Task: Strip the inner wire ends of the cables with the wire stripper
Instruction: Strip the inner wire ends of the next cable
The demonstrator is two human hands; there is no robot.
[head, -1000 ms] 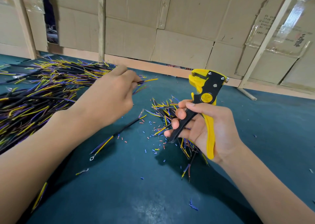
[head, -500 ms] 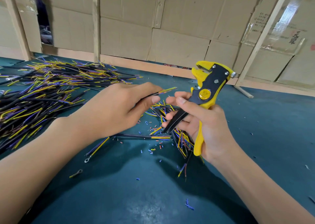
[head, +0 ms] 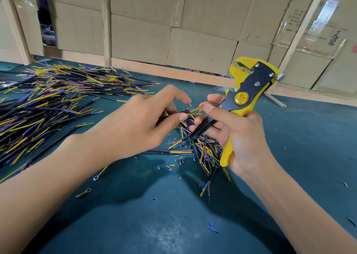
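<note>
My left hand [head: 139, 126] pinches a black cable [head: 186, 111] near its end, where yellow and blue inner wires fan out. My right hand [head: 237, 136] grips the yellow and black wire stripper [head: 249, 85] by its handles, jaws pointing up and away. The right thumb and forefinger touch the cable's inner wire tips. The stripper's jaws hold nothing.
A large heap of black cables [head: 42, 103] with yellow and purple wire ends covers the left of the dark green table [head: 309, 137]. A smaller pile [head: 204, 149] lies under my hands, with insulation scraps [head: 172, 165] and ring terminals [head: 87, 192] scattered nearby. Cardboard walls [head: 193, 31] stand behind.
My left hand has carried a cable from the left heap to the right hand. Both hands have come together, and the right fingers now touch the cable's wire ends.
</note>
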